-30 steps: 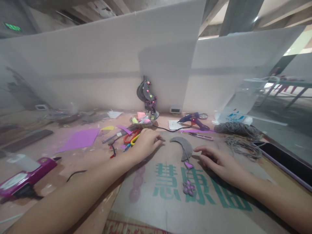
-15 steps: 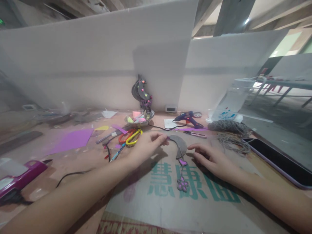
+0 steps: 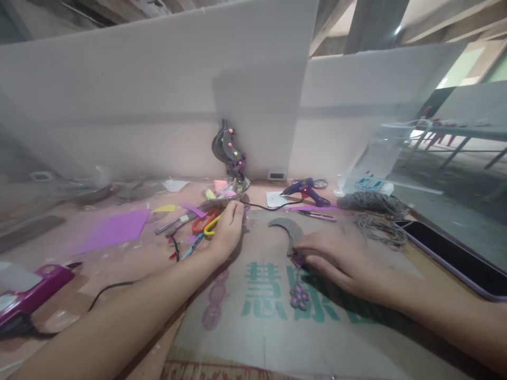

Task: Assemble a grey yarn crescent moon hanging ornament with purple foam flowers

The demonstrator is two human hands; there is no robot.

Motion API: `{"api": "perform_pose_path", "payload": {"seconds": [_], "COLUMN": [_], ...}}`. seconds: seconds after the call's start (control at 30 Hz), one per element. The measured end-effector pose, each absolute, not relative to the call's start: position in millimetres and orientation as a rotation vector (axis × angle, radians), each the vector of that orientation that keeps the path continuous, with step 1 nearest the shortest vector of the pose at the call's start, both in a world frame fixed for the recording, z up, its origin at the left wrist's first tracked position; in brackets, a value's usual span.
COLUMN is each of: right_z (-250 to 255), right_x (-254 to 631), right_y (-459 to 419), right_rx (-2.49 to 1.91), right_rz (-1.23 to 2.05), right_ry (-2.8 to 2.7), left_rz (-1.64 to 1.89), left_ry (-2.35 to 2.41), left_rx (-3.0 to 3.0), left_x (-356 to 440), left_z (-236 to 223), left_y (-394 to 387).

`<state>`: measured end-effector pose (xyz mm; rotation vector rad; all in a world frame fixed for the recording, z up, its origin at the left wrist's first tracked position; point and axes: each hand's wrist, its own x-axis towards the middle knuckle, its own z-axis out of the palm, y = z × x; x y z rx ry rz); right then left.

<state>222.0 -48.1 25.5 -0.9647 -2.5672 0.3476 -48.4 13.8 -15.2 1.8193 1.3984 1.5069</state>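
Observation:
A grey crescent moon ornament (image 3: 293, 233) lies on the printed board (image 3: 253, 338), with a flower charm (image 3: 299, 297) in grey and purple hanging from its lower end on a cord. My right hand (image 3: 340, 261) has its fingertips and thumb at that lower end, pinching it and partly covering the small purple heart (image 3: 297, 259). Off to the left, my left hand (image 3: 229, 229) is closed, with a small purple piece (image 3: 246, 208) showing at its fingertips. It is beside the yellow-handled scissors (image 3: 210, 226) and in front of the bowl (image 3: 222, 199).
Behind stands a blue glue gun (image 3: 304, 191) with a cutter (image 3: 317, 215) near it. Grey yarn (image 3: 372, 203), a phone (image 3: 455, 258) and a clear bottle (image 3: 372, 163) are at right. At left lie purple sheet (image 3: 114, 232) and a magenta tool (image 3: 35, 295).
My left hand has left the moon's upper tip and moved left toward the bowl with the small purple piece. My right hand has moved left onto the moon's lower end.

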Motion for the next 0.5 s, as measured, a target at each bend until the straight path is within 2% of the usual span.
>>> {"api": "perform_pose_path", "payload": {"seconds": [0.23,0.5], "right_z": [29.0,22.2], "right_x": [175.9,146.6], "right_y": [-11.8,32.1], "right_rx": [-0.825,-1.088], "right_rz": [0.565,0.401], "right_ry": [-2.853,-2.809], "left_rz": [1.543,1.567], "left_ry": [1.385,1.341], "left_rx": [1.764,1.689], "left_x": [-50.4,-48.7], "left_z": [-19.4,-15.7], "left_y": [19.0,18.6]}}
